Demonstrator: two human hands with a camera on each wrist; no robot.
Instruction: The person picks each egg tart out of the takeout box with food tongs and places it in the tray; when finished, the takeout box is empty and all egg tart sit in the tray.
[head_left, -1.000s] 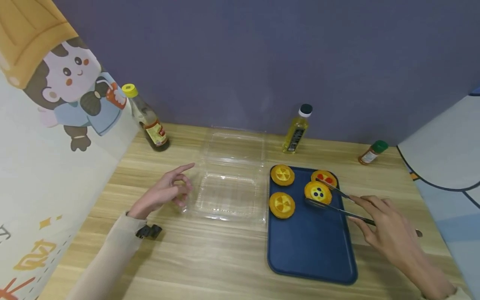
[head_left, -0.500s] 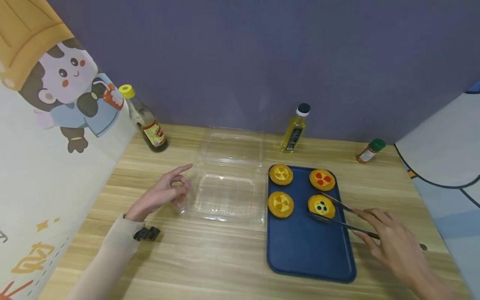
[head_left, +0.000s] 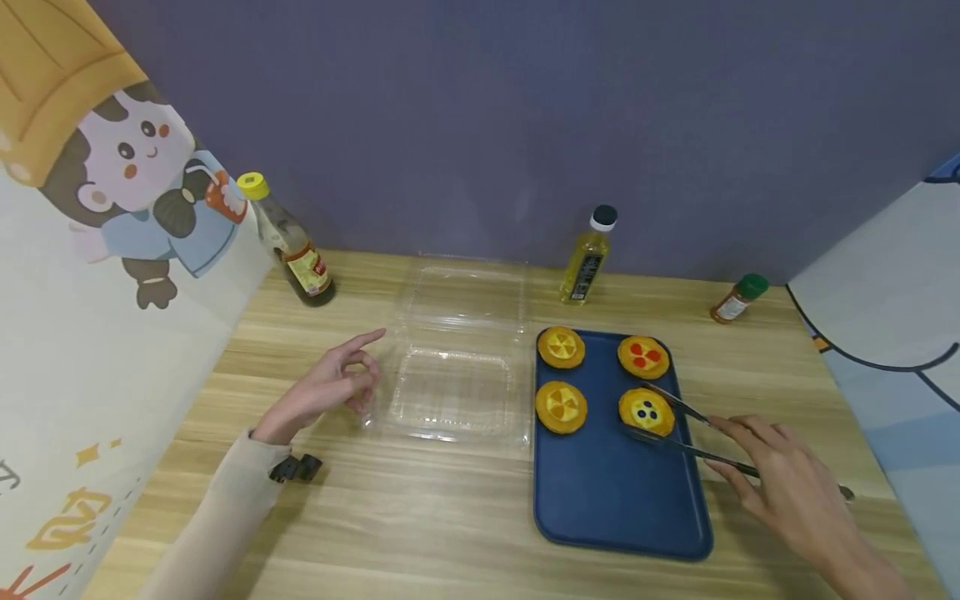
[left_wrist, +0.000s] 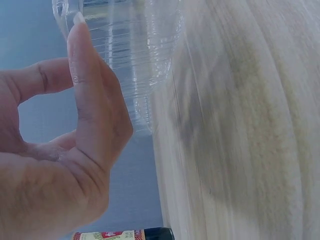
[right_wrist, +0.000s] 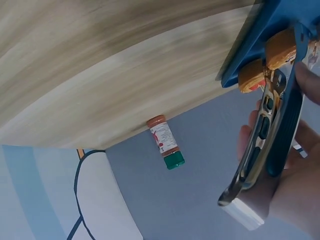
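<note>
My right hand (head_left: 783, 479) grips a pair of metal tongs (right_wrist: 267, 122) by the handle. Between the tongs' two ends is an egg tart with dark blue dots (head_left: 647, 412), on the right side of the blue tray (head_left: 622, 508). Just behind it sits a tart with red pieces (head_left: 643, 357). Two tarts with orange wedges, a rear one (head_left: 561, 347) and a front one (head_left: 561, 407), lie along the tray's left edge. My left hand (head_left: 326, 385), index finger extended and the others loosely bent, is beside the clear plastic box (head_left: 453, 392), whose lid is folded back; contact is unclear.
A sauce bottle with a yellow cap (head_left: 303, 267) stands at the back left. An oil bottle (head_left: 585, 267) is behind the tray, and a green-capped spice jar (head_left: 738, 300) is at the back right. A dark wall (head_left: 450, 125) borders the table's rear.
The blue-dotted tart has moved toward the front, away from the red one, together with the tongs and my right hand. My left hand has stayed beside the box.
</note>
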